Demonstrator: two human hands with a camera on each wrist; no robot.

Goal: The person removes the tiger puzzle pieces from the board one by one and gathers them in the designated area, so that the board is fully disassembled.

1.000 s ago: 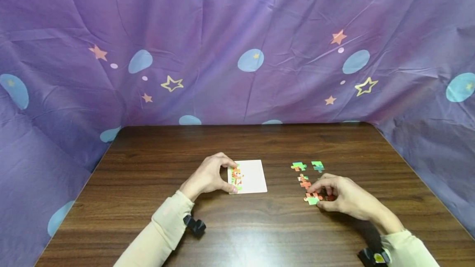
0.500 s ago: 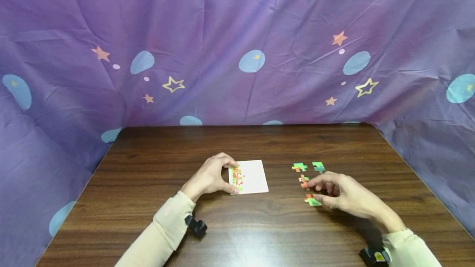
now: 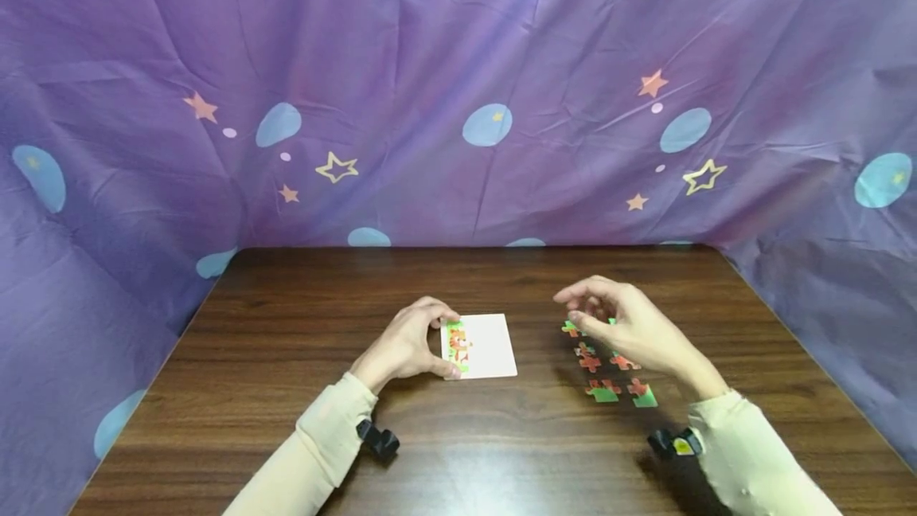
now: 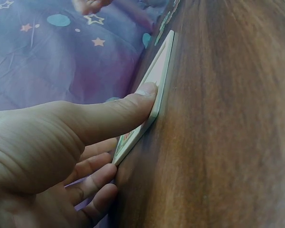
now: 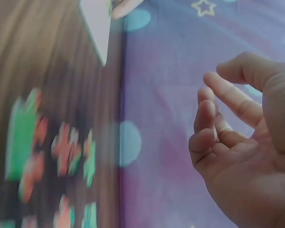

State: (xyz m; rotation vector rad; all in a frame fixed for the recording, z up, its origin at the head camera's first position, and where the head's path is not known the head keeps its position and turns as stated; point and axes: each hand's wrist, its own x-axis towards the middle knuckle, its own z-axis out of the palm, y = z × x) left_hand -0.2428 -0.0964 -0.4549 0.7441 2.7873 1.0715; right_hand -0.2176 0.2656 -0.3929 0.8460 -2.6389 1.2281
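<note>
A white square puzzle tray (image 3: 490, 347) lies flat on the table, a strip of joined jigsaw pieces (image 3: 457, 345) with an orange and green picture along its left side. My left hand (image 3: 404, 345) grips the tray's left end, thumb on the near edge and fingers at the far edge; the left wrist view shows the thumb (image 4: 128, 111) pressing its rim. Over the loose jigsaw pieces (image 3: 604, 391) on the right hovers my right hand (image 3: 630, 329). Its fingers are loosely bent, and in the right wrist view nothing sits between thumb and fingertips. It partly hides the farther pieces.
Several loose red and green pieces lie in two rough columns, among them a corner-like one (image 3: 642, 394) nearest me. Dark wooden table (image 3: 322, 285) extends around the tray. A purple cloth (image 3: 401, 62) with stars hangs behind and at the sides.
My right hand has lifted off the near loose pieces and moved up, away from me and slightly left, uncovering the near right pieces. The left hand and tray have stayed nearly in place.
</note>
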